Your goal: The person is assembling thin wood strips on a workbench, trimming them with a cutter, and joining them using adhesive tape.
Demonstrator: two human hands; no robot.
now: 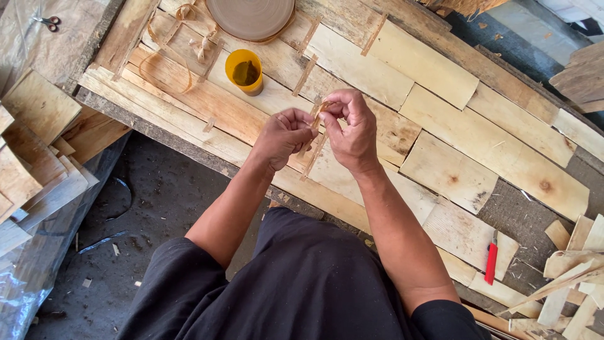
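Note:
Both of my hands meet over a low bench of thin wood veneer sheets [434, 69]. My left hand [284, 135] and my right hand [350, 129] pinch a narrow strip of thin wood [313, 154] between their fingertips. The strip hangs down between the hands, and its top end [321, 106] sticks up by the right thumb. Just beyond the hands stands a yellow cup [245, 71] holding a dark liquid.
A round brown disc [251, 16] lies at the bench's far end, with curled wood strips [179, 47] beside it. A red utility knife [491, 259] rests at the right. Stacked veneer pieces [38, 145] sit at the left, offcuts [576, 277] at the right, scissors [49, 22] at the far left.

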